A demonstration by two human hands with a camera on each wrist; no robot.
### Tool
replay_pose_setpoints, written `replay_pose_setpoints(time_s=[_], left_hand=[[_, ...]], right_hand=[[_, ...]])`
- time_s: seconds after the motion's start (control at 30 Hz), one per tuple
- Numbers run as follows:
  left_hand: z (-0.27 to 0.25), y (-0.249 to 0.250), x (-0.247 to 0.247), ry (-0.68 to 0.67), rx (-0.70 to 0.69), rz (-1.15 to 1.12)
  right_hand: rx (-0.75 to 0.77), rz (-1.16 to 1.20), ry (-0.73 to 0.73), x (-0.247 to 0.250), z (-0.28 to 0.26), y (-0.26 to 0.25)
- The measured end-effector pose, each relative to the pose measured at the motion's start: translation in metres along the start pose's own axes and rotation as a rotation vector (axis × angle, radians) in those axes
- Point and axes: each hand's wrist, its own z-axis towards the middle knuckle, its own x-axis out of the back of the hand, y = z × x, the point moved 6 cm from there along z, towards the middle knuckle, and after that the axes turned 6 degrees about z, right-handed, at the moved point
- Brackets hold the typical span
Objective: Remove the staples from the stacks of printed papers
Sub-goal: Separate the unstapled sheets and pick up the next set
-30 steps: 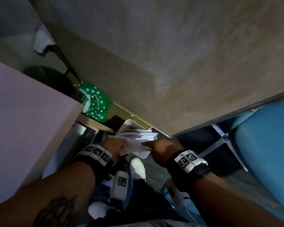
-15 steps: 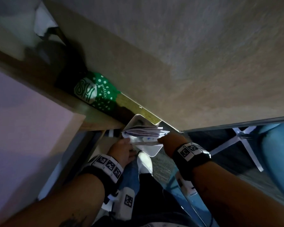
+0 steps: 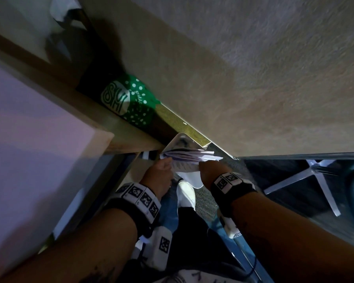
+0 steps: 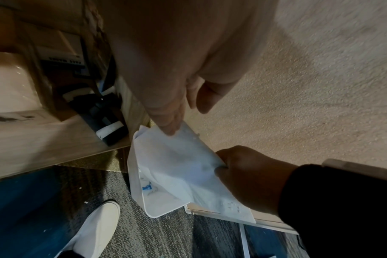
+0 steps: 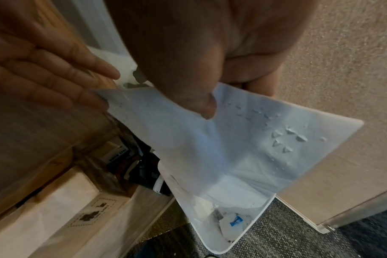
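A stack of printed papers (image 3: 189, 157) hangs over a white waste bin (image 3: 179, 140) beside the table's edge. My right hand (image 3: 209, 169) pinches the stack's right end, thumb on top (image 5: 202, 104). My left hand (image 3: 161, 172) lies against the left end with straight fingers (image 5: 77, 82) touching the corner. The top sheet (image 5: 210, 143) shows several small torn staple holes (image 5: 285, 137) near one corner. In the left wrist view the papers (image 4: 181, 165) sag between my left fingers (image 4: 168, 120) and my right hand (image 4: 247, 174). No staple remover shows.
The bin (image 5: 232, 235) holds crumpled scraps and stands on grey carpet (image 4: 144, 235) by my white shoe (image 4: 95, 227). A wooden shelf unit (image 3: 131, 139) with a green dotted bag (image 3: 131, 103) is at the left. A chair base (image 3: 315, 176) is at the right.
The papers have risen a little over the bin and turned edge-on. My left hand dropped away from the stack, then came back up to its left end. My right hand kept hold.
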Motion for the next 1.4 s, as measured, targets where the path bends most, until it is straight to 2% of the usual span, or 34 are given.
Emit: replay_pose_setpoints(time_s=[0.07,0.3,0.4,0.53,0.7,0.93,1.03,1.13,1.3,1.4], left_hand=[[0.002,0.000,0.001,0.019,-0.021,0.041],[0.003,-0.003,0.002,0.007,0.028,-0.035],[0.003,-0.002,0.002,-0.014,0.038,-0.081],[0.004,-0.001,0.001,0.015,0.053,-0.018],[0.015,-0.007,0.006,0.047,0.034,0.017],[0.019,-0.009,0.005,0.024,0.044,0.122],[0.011,0.001,0.001,0.027,0.024,0.118],[0.010,0.002,-0.003,0.027,0.009,0.090],[0.014,0.006,-0.005,0.013,-0.039,0.118],[0.031,-0.007,0.000,0.000,-0.056,0.142]], right_hand=[[0.012,0.028,0.004,-0.002,0.003,-0.003],[0.020,0.000,-0.022,-0.007,0.005,0.003],[0.022,-0.019,0.046,-0.004,0.005,0.001],[-0.034,-0.031,0.056,-0.009,0.010,-0.002],[0.042,0.013,0.120,-0.021,0.022,-0.001],[0.007,-0.087,-0.016,-0.040,0.023,0.025],[0.022,-0.050,-0.042,-0.039,0.024,0.028],[0.023,0.046,-0.009,-0.040,0.029,0.032],[0.016,0.049,-0.178,-0.062,0.038,0.025],[0.090,-0.030,-0.086,-0.072,0.050,0.017]])
